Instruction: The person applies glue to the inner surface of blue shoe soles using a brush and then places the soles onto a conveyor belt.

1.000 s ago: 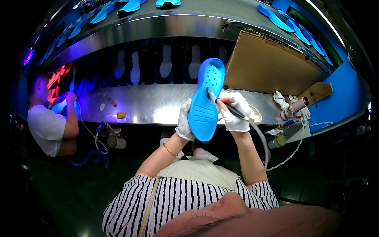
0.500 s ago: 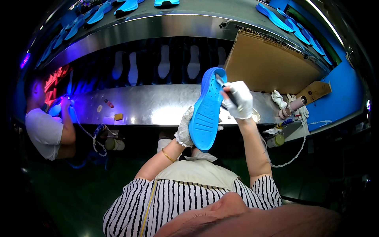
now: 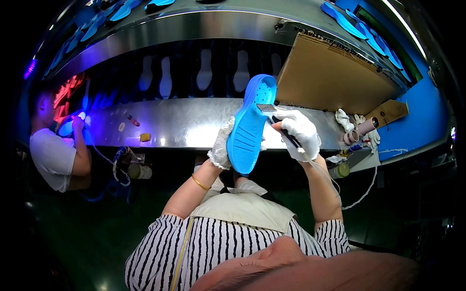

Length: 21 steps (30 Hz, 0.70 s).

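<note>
A bright blue shoe sole [image 3: 245, 140] stands tilted lengthwise in front of me, its hollow inner side facing up. My left hand [image 3: 222, 146], in a whitish knit glove, grips its left edge near the wide ribbed end. In the white-gloved right hand [image 3: 302, 132] is a flat brush [image 3: 265, 107] with a dark handle and a thin pale hose trailing from it. The brush's grey head lies across the sole's middle, just below the end dotted with small holes. Fingers of my left hand behind the sole are mostly hidden.
Below my hands runs a metal bench [image 3: 187, 131]. A cardboard sheet [image 3: 335, 77] leans at back right, near cups [image 3: 366, 126] and loose gloves [image 3: 343, 120]. More soles [image 3: 342, 20] lie on the raised conveyor. A co-worker [image 3: 56, 155] sits at left; a yellow block [image 3: 145, 137] rests nearby.
The brush has come down from the holed end to the sole's middle, its head now turned crosswise. My right hand has lowered and rotated; the sole has shifted slightly up and left.
</note>
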Tool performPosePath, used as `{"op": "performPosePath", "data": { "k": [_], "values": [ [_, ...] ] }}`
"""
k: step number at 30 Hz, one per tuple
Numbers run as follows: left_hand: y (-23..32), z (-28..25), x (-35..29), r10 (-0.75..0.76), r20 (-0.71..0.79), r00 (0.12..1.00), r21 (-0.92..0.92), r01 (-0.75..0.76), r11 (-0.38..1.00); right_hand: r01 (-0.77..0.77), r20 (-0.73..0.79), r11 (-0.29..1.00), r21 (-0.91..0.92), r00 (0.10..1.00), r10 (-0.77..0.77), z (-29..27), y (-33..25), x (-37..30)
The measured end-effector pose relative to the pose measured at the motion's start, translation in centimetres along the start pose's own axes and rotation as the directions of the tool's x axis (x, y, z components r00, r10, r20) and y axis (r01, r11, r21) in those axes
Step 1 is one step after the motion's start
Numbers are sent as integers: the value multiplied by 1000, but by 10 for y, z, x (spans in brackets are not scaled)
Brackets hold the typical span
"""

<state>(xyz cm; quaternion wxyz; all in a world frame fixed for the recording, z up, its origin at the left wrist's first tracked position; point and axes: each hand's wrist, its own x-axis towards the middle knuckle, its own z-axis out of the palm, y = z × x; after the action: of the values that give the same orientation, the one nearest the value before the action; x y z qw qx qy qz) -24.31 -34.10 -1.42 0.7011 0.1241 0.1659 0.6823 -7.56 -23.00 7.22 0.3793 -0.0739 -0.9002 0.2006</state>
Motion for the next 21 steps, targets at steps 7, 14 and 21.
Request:
{"op": "performPosePath", "data": {
  "k": [7,14,21],
  "values": [
    [16,-1,3,46,-23,999,-89,-48,995,-66,303,957,282,953,-23,-5,-15,-24],
    [7,6,0,33,25,999,-101,-31,994,-746,484,121,655,537,691,32,-3,-31],
    [11,-4,0,-49,62,997,-103,56,993,-748,354,320,581,587,728,40,20,-14]
  ]
}}
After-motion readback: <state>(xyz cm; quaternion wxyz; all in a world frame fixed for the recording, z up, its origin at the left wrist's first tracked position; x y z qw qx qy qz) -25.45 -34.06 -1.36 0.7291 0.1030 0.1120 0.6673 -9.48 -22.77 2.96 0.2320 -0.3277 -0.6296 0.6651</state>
